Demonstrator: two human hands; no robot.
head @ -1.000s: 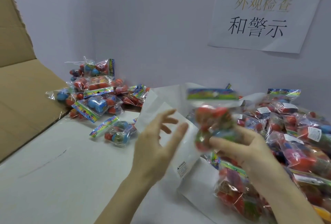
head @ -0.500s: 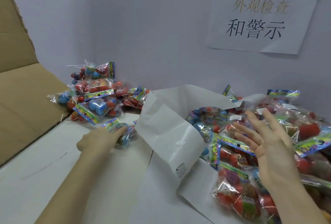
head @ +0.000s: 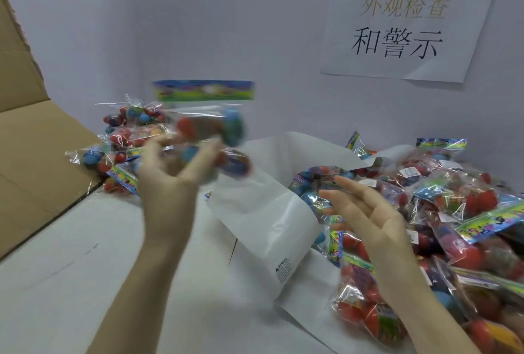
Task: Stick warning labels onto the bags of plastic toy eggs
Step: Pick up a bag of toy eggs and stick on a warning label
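Observation:
My left hand [head: 167, 180] is raised above the table and grips a clear bag of toy eggs [head: 209, 129] from below; the bag is blurred, its colourful header card on top. My right hand [head: 365, 209] hovers open, palm turned left, fingers spread, holding nothing, over the right-hand pile of bags [head: 459, 212], several of which bear small white labels. A white backing sheet [head: 272, 217] lies curled between the hands, with one warning label [head: 283, 268] left near its lower edge.
A second pile of egg bags [head: 122, 138] sits at the back left against the wall. An open cardboard flap [head: 34, 138] borders the left side. A paper sign [head: 402, 25] hangs on the wall. The white table [head: 71, 268] spreads out in front.
My left hand has lifted a bag from the table's left side up into the air. My right hand moved slightly left and stays open.

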